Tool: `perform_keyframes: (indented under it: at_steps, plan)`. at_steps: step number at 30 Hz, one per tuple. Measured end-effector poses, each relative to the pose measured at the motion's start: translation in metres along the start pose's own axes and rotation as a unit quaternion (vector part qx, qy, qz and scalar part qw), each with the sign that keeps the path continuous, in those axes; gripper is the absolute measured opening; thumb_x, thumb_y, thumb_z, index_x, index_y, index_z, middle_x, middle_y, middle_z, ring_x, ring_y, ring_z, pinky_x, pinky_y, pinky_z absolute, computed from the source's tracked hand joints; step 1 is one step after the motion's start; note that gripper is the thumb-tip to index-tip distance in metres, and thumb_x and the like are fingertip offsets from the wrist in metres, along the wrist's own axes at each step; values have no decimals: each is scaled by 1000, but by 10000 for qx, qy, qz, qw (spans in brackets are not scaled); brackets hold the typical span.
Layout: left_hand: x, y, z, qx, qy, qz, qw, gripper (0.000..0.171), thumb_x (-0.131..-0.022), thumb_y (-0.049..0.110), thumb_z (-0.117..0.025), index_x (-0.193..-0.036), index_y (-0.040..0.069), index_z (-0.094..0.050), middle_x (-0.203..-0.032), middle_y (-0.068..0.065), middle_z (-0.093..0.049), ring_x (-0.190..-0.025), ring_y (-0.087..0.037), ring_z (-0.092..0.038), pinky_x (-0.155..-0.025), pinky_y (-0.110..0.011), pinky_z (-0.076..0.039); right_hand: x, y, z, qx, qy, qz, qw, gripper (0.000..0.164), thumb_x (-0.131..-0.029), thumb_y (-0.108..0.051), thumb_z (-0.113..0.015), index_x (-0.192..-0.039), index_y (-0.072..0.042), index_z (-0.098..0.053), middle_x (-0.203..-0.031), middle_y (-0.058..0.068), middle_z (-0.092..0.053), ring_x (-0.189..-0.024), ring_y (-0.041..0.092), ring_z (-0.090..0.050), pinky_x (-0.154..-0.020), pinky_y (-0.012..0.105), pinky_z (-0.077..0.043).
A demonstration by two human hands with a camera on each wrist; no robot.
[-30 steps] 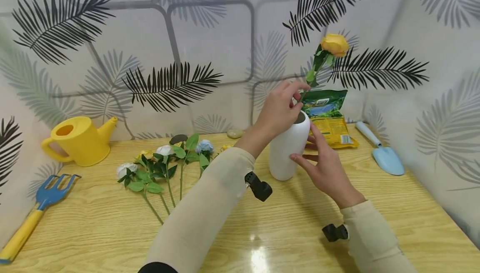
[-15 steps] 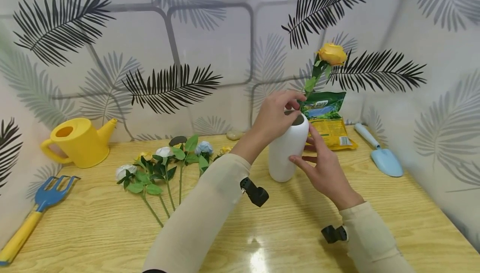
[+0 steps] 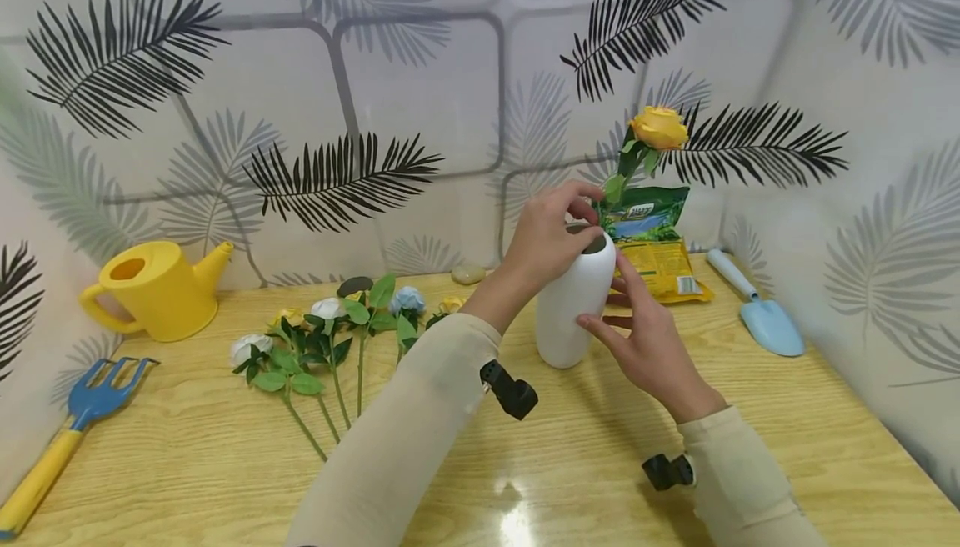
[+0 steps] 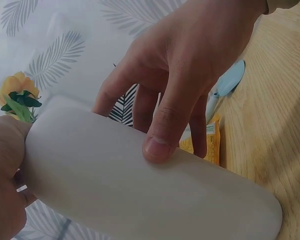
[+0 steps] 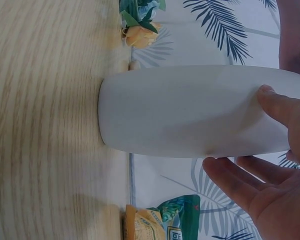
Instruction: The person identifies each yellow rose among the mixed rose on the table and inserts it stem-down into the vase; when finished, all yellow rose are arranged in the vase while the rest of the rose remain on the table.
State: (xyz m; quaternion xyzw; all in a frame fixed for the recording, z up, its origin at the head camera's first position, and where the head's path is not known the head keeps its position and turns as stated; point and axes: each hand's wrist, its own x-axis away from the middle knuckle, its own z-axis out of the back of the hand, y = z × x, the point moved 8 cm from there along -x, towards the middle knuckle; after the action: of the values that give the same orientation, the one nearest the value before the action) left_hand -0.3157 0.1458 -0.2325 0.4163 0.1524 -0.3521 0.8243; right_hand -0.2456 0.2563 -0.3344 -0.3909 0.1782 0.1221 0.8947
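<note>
A white vase (image 3: 572,313) stands upright on the wooden table. My right hand (image 3: 654,351) holds its right side, with the thumb on the near face and the fingers behind; the right wrist view shows the thumb and fingers on either side of the vase (image 5: 190,112). Above the mouth, my left hand (image 3: 546,234) pinches the stem of a yellow artificial rose (image 3: 660,128). The bloom leans up and to the right, and the lower stem is hidden behind the fingers and rim. In the left wrist view the rose (image 4: 19,92) shows beyond my left hand (image 4: 5,170).
Several artificial roses (image 3: 307,359) in white, yellow and blue lie left of my left sleeve. A yellow watering can (image 3: 168,293) and a blue hand fork (image 3: 97,397) are farther left. Behind the vase leans a green-and-yellow packet (image 3: 656,268); a light-blue trowel (image 3: 772,326) lies right of it.
The yellow rose has sunk lower toward the vase mouth, and my left hand has come down with it. My right hand keeps its place on the vase.
</note>
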Motion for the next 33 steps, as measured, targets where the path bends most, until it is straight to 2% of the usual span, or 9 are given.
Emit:
perform_keyframes:
  at_steps: [8,16,28,33]
  plan:
    - [2,-2,4,268,140,-26,9995,33,-89,6,-76,-121,6,-65,-97,-9,-75,-98,-21,-69,-86,-25,-58,0,-1,0,13,-52,-30,10000,93,-93,-16,-72,-163,-16,-11,-145,28,-51,-115,44,-65,-89,57,-57]
    - [2,-3,7,205,217,-154,9994,33,-87,4,-77,-118,4,-66,-94,-10,-75,-95,-22,-71,-80,-26,-57,0,-1,0,65,-42,-40,10000,92,-94,-18,-72,-163,-14,-11,-144,28,-52,-114,44,-66,-89,56,-57]
    - [4,-5,9,173,-31,-82,9998,28,-88,5,-77,-115,5,-67,-100,-10,-76,-101,-23,-68,-81,-24,-55,-1,-1,-1,54,1,5,10000,94,-93,-16,-73,-163,-14,-11,-143,28,-53,-112,43,-67,-88,56,-57]
    - [5,-3,13,97,-102,-73,9999,29,-89,6,-76,-116,5,-68,-100,-9,-77,-103,-22,-68,-84,-29,-55,1,-1,-1,89,-31,-14,10000,92,-94,-18,-72,-163,-13,-10,-144,28,-52,-112,43,-66,-89,56,-57]
